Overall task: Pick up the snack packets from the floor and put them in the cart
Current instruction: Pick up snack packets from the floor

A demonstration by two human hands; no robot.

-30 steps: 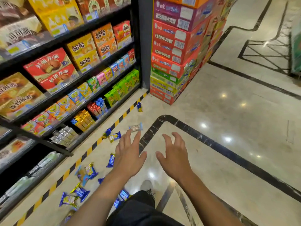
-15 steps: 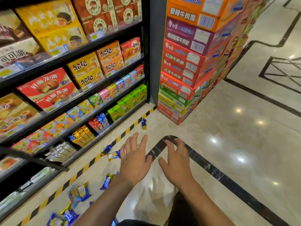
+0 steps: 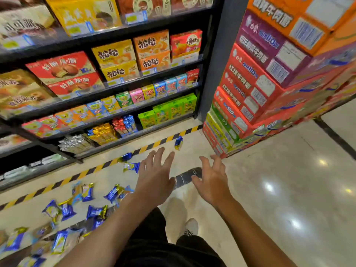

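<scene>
reaching out over the floor [image 3: 269, 189], the left hand [image 3: 154, 182] and right hand [image 3: 212, 181] both hang with fingers spread, holding nothing. blue snack packets [image 3: 86, 209] lie scattered left of and below the left hand; one lone packet [image 3: 178, 142] sits just beyond its fingertips, beside the striped tape [image 3: 77, 175].

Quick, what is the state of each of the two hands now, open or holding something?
Left hand: open, fingers spread, holding nothing, above the floor.
Right hand: open, fingers relaxed, holding nothing.
</scene>
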